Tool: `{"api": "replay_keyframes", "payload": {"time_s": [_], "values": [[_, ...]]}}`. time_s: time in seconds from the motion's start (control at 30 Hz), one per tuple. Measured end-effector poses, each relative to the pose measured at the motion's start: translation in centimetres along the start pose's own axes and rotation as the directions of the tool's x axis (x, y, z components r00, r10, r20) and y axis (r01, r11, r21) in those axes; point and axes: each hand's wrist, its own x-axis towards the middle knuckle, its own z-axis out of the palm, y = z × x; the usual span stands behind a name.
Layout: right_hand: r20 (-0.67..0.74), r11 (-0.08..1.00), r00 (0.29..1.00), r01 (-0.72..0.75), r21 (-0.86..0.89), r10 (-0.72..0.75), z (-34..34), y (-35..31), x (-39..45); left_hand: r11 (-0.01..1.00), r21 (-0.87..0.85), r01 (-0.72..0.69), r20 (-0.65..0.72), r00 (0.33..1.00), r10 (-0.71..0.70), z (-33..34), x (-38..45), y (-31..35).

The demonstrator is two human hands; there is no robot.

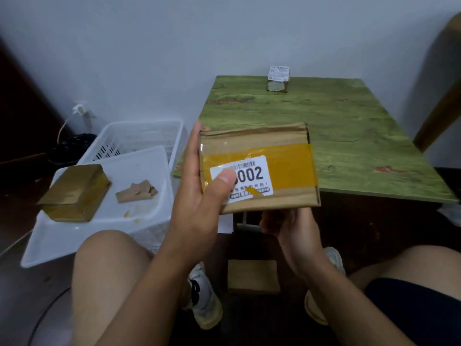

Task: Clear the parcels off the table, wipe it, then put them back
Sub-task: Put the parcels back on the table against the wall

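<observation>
A flat cardboard parcel (282, 151) with yellow tape and a white label is held in the air over the near left corner of the green table (349, 136). My left hand (199, 191) grips its left edge, thumb on the label. My right hand (291, 228) supports it from below. A small parcel (277, 83) with a white label stands at the table's far edge. Another taped parcel (74, 193) lies on a white tray (139, 171) to the left.
The tray rests on a white plastic basket (139, 136) beside the table, with torn cardboard scraps (136, 192) on it. A cardboard piece (253, 275) lies on the floor between my feet. A wooden chair (441, 101) stands at the right. A plug and cable (79, 111) sit on the wall.
</observation>
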Motion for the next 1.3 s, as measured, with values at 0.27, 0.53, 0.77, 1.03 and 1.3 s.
{"api": "replay_keyframes", "payload": {"time_s": [0.27, 0.53, 0.77, 1.03, 1.3], "values": [[0.049, 0.963, 0.982, 0.189, -0.190, -0.183, 1.7, -7.9, 5.7, 0.991, 0.113, -0.071, 0.053, 0.996, 0.066, -0.1, 5.3, 1.3], [-0.048, 0.944, 0.968, 0.228, -0.239, -0.246, 3.5, -12.6, 8.8, 0.919, 0.384, -0.092, 0.104, 0.993, 0.056, -1.0, 11.0, -1.1], [-0.056, 0.937, 0.981, 0.161, -0.311, -0.187, 6.2, -13.7, 13.2, 0.845, 0.530, -0.071, 0.057, 0.997, 0.048, -1.8, 15.9, -3.3], [0.010, 0.882, 0.989, 0.136, -0.451, -0.147, 8.4, -14.0, 19.7, 0.815, 0.571, 0.105, -0.040, 0.994, -0.100, -2.8, 23.2, -7.9], [0.103, 0.720, 0.989, 0.151, -0.678, -0.111, 9.2, -11.8, 29.2, 0.786, 0.558, 0.264, -0.148, 0.964, -0.219, -4.9, 31.4, -15.9]]}}
